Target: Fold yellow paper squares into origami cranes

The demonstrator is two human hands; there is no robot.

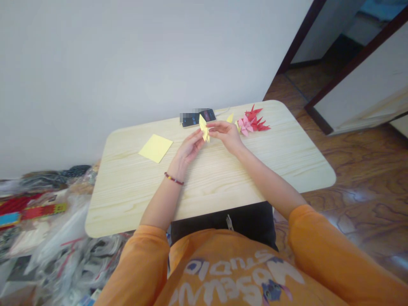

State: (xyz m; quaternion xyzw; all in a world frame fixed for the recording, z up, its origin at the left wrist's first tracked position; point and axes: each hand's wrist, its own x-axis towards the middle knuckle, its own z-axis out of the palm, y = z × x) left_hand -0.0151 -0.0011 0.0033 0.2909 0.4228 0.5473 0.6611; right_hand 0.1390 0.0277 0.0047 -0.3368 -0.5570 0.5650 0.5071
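Observation:
A small folded yellow paper piece [203,127] is held up above the light wooden table [134,187]. My left hand [190,147] pinches its lower end from the left, fingers closed on it. My right hand [225,132] grips it from the right with closed fingers. A flat yellow paper square [156,148] lies on the table to the left of my hands. Finished folded paper shapes lie at the far right: red ones [256,119], a pink one [245,126] and a small yellow one [230,118].
A dark phone [198,117] lies at the table's far edge, just behind my hands. A white wall runs behind the table. Plastic bags and packets [41,238] are heaped on the floor at left. Wooden floor and a doorway [321,51] are at right.

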